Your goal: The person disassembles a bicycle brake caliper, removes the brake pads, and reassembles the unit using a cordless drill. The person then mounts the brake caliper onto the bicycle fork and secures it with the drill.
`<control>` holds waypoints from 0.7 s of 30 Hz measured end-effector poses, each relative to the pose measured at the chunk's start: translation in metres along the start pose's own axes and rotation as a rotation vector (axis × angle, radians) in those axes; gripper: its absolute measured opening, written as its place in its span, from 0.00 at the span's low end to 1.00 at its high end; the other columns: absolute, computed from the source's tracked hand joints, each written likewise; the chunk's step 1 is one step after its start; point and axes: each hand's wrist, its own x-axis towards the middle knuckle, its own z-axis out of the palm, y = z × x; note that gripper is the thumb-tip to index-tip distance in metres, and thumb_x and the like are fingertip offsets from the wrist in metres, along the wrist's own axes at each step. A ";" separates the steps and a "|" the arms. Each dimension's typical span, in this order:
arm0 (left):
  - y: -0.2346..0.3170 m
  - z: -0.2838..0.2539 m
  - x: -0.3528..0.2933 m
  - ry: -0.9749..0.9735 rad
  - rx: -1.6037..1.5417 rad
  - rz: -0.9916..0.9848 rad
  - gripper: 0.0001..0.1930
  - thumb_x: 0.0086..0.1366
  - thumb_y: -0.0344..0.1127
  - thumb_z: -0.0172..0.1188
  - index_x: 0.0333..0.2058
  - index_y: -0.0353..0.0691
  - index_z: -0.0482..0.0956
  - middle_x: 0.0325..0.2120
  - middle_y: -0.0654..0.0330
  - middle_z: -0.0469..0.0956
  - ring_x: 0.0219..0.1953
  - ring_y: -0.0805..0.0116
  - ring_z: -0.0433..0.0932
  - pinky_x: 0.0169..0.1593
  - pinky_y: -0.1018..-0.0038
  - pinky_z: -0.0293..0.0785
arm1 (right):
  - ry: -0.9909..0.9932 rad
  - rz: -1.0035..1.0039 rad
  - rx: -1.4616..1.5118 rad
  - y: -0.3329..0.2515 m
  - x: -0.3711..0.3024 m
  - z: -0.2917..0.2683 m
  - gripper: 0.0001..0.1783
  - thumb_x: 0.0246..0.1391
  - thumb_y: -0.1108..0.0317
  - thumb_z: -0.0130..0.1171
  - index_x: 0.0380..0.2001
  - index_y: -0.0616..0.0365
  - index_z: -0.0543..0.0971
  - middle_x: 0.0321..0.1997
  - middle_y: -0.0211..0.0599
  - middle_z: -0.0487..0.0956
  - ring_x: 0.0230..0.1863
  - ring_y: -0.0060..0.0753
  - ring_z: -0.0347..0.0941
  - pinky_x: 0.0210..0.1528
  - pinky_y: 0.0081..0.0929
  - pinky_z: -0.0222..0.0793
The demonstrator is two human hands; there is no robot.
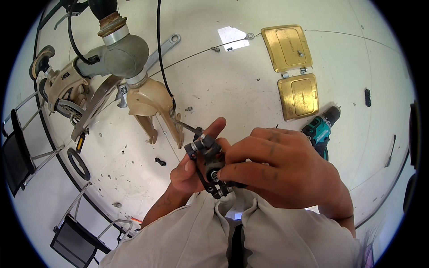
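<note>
Close in front of my body, a black disc brake caliper (pixel 208 154) with bolts and a round socket on its near side is gripped in my left hand (pixel 187 175). The left thumb lies along its side and the index finger points up behind it. My right hand (pixel 272 167) closes on the caliper from the right, its fingertips pressed at the round socket. A black brake cable (pixel 163 67) comes down past a tan front fork (pixel 154 100) and runs to the top of the caliper. The fork's two prongs point toward me, just left of my hands.
On the white tabletop (pixel 232 85) lie two hinged gold cover plates (pixel 298 98), a teal-and-black cordless drill (pixel 320 131), a wrench (pixel 170 42) and several small bolts. The tan and grey folding frame (pixel 125 56) takes up the upper left. Black chairs (pixel 73 241) stand beyond the left edge.
</note>
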 end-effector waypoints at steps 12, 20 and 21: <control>0.003 0.001 0.002 0.041 0.149 -0.060 0.54 0.57 0.55 0.64 0.70 0.41 0.37 0.51 0.51 0.68 0.53 0.61 0.71 0.57 0.66 0.68 | -0.062 0.021 -0.211 -0.006 -0.001 0.001 0.14 0.37 0.73 0.67 0.33 0.51 0.81 0.33 0.27 0.75 0.27 0.26 0.72 0.27 0.23 0.69; 0.002 -0.003 0.003 0.043 0.224 -0.071 0.56 0.55 0.58 0.66 0.69 0.40 0.37 0.52 0.51 0.68 0.54 0.61 0.71 0.57 0.66 0.67 | -0.106 0.001 -0.271 -0.007 -0.002 0.000 0.14 0.38 0.71 0.66 0.34 0.51 0.81 0.34 0.29 0.74 0.29 0.26 0.73 0.27 0.23 0.70; 0.002 -0.002 0.003 0.053 0.232 -0.075 0.57 0.55 0.58 0.67 0.69 0.40 0.37 0.52 0.51 0.68 0.54 0.61 0.71 0.57 0.66 0.67 | -0.103 -0.003 -0.270 -0.006 -0.002 0.000 0.14 0.38 0.71 0.66 0.35 0.51 0.81 0.34 0.29 0.74 0.29 0.26 0.73 0.27 0.23 0.70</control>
